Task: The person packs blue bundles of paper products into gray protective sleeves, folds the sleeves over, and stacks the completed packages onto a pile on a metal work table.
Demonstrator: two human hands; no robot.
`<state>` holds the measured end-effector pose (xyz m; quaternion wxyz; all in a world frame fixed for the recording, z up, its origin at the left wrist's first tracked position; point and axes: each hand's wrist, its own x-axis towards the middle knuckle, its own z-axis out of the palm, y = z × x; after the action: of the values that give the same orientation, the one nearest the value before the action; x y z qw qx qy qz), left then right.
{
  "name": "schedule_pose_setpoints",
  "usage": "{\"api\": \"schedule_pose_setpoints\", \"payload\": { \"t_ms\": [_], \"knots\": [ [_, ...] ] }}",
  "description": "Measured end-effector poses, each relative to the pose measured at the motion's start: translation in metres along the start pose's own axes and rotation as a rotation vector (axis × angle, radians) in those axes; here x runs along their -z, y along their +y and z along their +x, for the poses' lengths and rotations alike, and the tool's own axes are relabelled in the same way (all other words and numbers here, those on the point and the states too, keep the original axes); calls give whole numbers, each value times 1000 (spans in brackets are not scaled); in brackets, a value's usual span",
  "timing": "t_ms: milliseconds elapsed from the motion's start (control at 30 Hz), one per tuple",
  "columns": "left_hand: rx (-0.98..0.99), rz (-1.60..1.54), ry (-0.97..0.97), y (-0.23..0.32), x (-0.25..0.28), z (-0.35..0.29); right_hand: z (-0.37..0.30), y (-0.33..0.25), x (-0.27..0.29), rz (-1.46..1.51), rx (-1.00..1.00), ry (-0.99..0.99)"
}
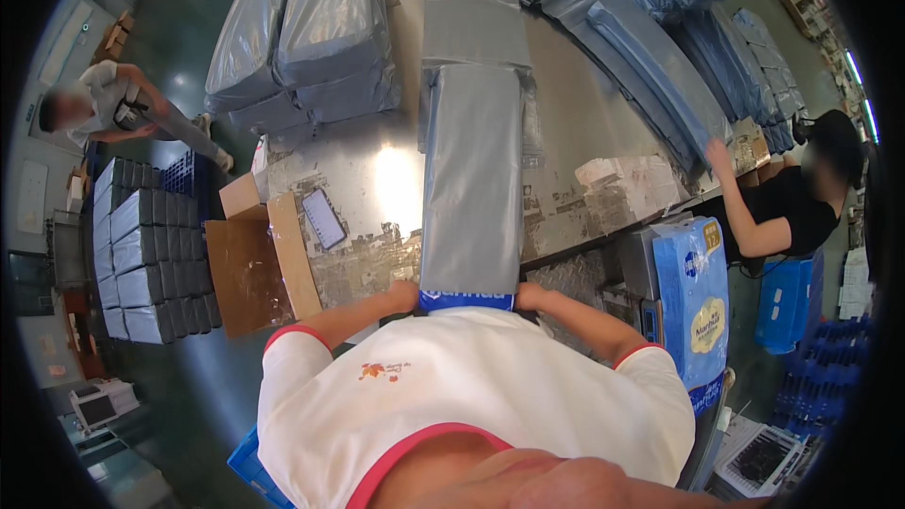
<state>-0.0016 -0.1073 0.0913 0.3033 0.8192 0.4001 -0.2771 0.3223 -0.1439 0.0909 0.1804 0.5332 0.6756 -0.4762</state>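
Note:
A long grey plastic bag lies on the metal table straight ahead, its near end against my body. From that open end peeks the blue end of a printed pack, while the bag covers the rest. My left hand is closed at the left corner of the bag's mouth. At the opposite corner, my right hand is closed too. Both seem to pinch the bag's edge, though the fingertips are partly hidden. Beyond it, another grey-wrapped pack lies flat in line with this one.
Large grey bundles stand at the far left of the table. Nearer are a phone and an opened carton. Blue packs stand on my right. There a co-worker's hand touches piled grey bags. Another person stands left.

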Motion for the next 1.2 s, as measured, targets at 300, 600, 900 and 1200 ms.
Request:
{"api": "schedule_pose_setpoints", "payload": {
  "t_ms": [300,600,900,1200],
  "knots": [
    [-277,-232,491,1,14,47,-1,-23,8,259,362,395],
    [12,-389,714,23,129,93,31,-83,103,150,246,779],
    [292,-1605,440,-21,25,55,78,29,29,1103,-177,490],
    [360,-1745,297,-3,-31,6,60,33,26,1409,-178,388]
  ]
}}
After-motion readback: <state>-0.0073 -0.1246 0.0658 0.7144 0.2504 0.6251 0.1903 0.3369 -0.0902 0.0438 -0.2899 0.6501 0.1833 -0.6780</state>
